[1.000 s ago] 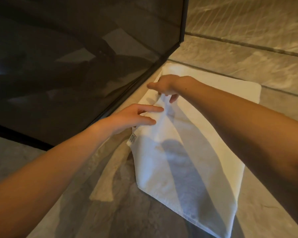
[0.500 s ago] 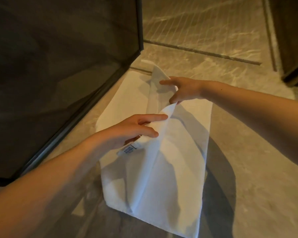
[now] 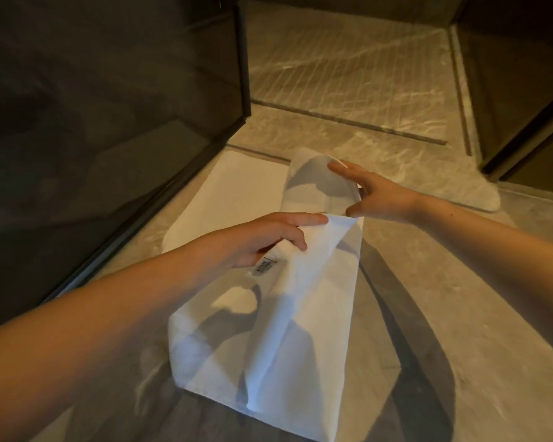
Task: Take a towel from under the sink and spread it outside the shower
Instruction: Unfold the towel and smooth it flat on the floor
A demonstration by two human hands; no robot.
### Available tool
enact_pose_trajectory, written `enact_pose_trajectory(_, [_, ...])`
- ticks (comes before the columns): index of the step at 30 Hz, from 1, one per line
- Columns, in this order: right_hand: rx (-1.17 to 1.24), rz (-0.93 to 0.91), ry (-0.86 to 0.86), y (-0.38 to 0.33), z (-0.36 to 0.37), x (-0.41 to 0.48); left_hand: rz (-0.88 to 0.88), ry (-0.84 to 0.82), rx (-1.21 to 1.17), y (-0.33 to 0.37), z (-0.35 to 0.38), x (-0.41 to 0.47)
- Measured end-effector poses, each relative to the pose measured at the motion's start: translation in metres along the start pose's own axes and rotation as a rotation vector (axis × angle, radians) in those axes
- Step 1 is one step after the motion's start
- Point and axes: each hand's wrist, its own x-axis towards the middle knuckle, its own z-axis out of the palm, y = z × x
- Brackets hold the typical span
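A white towel lies partly spread on the stone floor beside the dark glass shower panel. Its upper layer is raised in a fold along the middle. My left hand pinches the near part of that raised edge, just above a small sewn label. My right hand is at the far end of the fold, fingers spread, thumb and forefinger on either side of the cloth's edge. A flat lower layer of the towel shows to the left of the fold.
The shower's grooved floor lies ahead past a dark threshold line. A dark wall or door frame stands at the right. Bare stone floor stretches to the right of the towel.
Both hands have carried the raised towel edge rightward, away from the glass panel. My view has swung so that more of the shower floor and the right wall show.
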Motion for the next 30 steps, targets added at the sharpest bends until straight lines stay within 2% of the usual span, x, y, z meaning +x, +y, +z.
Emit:
enact_pose_trajectory(6, [0.022,0.005,0.078,0.018,-0.022,-0.038,-0.047,-0.009,0.168,0.017,0.038,0.003])
enact_pose_trajectory(16, [-0.032,0.071,0.081,0.07,-0.088,-0.135,-0.101,-0.255,0.417,0.057,0.142,0.026])
enact_pose_trajectory(20, [-0.06,0.091,0.073,0.097,-0.124,-0.169,-0.08,-0.282,0.499,0.066,0.199,0.04])
enact_pose_trajectory(24, [-0.069,0.134,0.085,0.127,-0.148,-0.199,-0.038,-0.309,0.465,0.059,0.245,0.063])
enact_pose_trajectory(30, [-0.105,0.277,0.137,0.187,-0.164,-0.249,0.08,-0.364,0.239,0.003,0.328,0.11])
